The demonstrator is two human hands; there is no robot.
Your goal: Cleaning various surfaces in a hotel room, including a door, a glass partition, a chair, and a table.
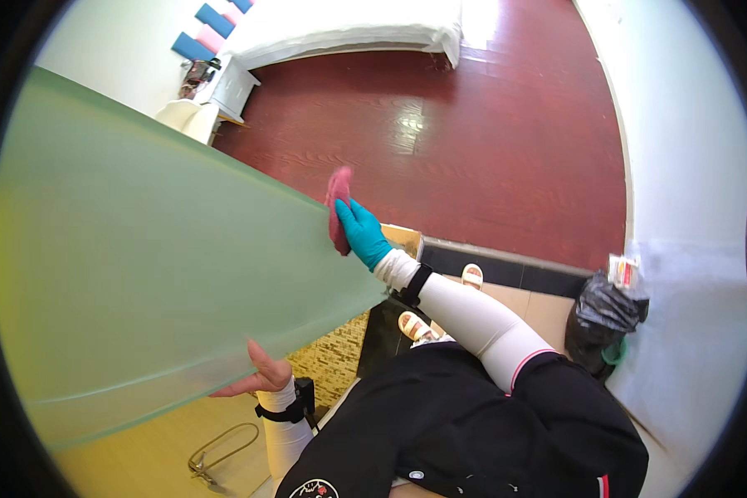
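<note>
A frosted green glass panel (174,249) fills the left of the view and slants down towards me. My right hand (364,233), in a teal rubber glove, grips a folded dark pink cloth (339,215). That cloth lies against the panel's far right edge. Lower down, my bare left hand (271,373) holds the panel's near edge, its thumb raised on one side. The left fingers are partly hidden by the glass. Black straps circle both wrists over white sleeves.
A metal shower hose (221,451) hangs at the wall below the glass. Black waste bags (607,311) stand at the right on beige tiles. A black threshold (501,271) borders the red wood floor (510,149). Farther off are a white-covered bed (348,25) and a white cabinet (231,87).
</note>
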